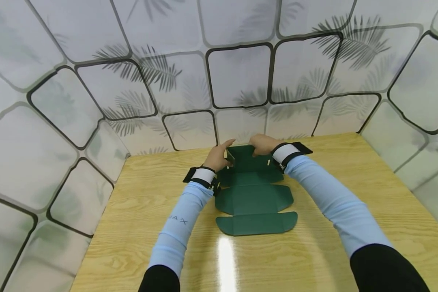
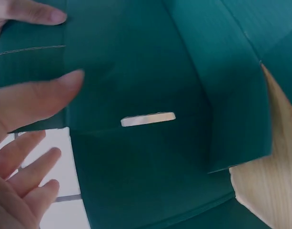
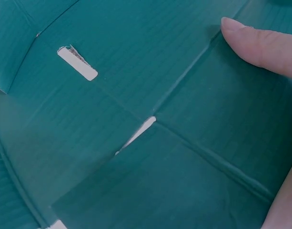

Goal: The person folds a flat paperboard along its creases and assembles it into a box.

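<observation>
Dark green corrugated cardboard box blank [image 1: 254, 199] lies in front of us on a pale yellow wood-grain table [image 1: 131, 227], its far end raised. Nearest to us, light blue sleeves [image 1: 175, 223], black farther up, reach in from both sides, and a white streak of glare [image 1: 226, 263] shows on the wood. Next comes the blank's narrow front strip [image 1: 257, 224] with rounded ends, then a broader panel with rounded side flaps [image 1: 284, 197]. Farther off, we see the left hand [image 1: 217, 158] partly curled, holding the left end of the raised back panel [image 1: 245, 156] between thumb and fingers. The right hand [image 1: 263, 144] bends over that panel's top edge and grips it, thumb on the inner face. From the left wrist we make out a narrow slot [image 2: 148, 119]. Behind stands a whitish wall covering [image 1: 239, 77] with dark rounded outlines and grey fern leaves.
</observation>
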`<state>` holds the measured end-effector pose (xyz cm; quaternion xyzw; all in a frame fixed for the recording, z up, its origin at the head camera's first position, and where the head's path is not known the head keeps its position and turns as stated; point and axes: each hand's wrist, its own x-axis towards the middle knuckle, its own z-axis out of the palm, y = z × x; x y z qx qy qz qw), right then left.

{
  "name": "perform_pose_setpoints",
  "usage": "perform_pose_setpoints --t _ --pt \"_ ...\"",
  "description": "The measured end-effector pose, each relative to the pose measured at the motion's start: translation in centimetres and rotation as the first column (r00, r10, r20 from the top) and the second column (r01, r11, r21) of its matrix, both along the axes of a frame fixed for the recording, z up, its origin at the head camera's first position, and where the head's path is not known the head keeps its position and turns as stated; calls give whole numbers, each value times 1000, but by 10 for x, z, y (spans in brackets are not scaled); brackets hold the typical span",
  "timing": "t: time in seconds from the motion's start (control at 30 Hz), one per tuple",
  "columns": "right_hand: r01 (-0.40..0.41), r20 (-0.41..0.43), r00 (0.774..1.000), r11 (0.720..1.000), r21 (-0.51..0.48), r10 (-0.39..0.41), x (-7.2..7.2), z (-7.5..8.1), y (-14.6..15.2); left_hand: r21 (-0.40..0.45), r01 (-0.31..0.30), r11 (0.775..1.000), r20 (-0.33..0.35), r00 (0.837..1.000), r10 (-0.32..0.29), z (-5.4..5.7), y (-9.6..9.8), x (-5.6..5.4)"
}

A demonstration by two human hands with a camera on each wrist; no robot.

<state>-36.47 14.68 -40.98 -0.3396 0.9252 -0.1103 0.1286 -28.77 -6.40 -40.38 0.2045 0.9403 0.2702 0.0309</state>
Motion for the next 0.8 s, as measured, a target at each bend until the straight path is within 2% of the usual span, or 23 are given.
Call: perform_pose_setpoints --t 0.03,0.13,0.17,0.3,0.37,0.47,0.53,0.57,0.6,0.7,0.73,0.77,0.8 --pt "-5 -3 1000 1000 -4 5 -2 -2 1 1 -9 1000 -18 1000 9 -2 1 0" --pt "-5 -3 1000 1000 -15 5 8 6 -1 -11 -31 999 -71 997 30 -5 3 1" --pt "16 7 1000 1000 22 -16 20 20 -6 -21 -41 999 -94 995 38 -5 3 1" --pt "-5 -27 1000 1000 16 6 39 35 -8 -65 -92 994 -173 982 79 -1 7 4" --pt "-11 -45 999 1000 22 12 44 39 -8 -76 -119 990 -171 980 105 2 8 5" --pt "-4 -54 999 999 32 6 46 38 -9 -72 -133 989 -111 986 124 4 10 3" --pt "2 -52 999 999 32 0 45 37 -8 -66 -113 991 -83 991 108 -1 8 -5" --pt "4 -53 999 999 34 -2 45 36 -8 -68 -98 993 -92 991 92 -3 7 -5" --pt "-2 -52 999 999 38 4 44 35 -8 -45 -69 997 -123 990 63 -13 4 -13" --pt "-18 -45 999 999 46 20 44 36 -8 -48 -29 998 -110 994 24 -25 1 -25" --pt "-24 -45 999 998 50 26 45 36 -9 -48 -27 999 -96 995 22 -26 1 -26" --pt "-26 -44 999 998 55 29 46 36 -9 -38 -20 999 -114 993 16 -24 1 -23" --pt "-24 -39 999 998 60 27 47 37 -10 -29 -23 999 -93 995 20 -27 1 -26"
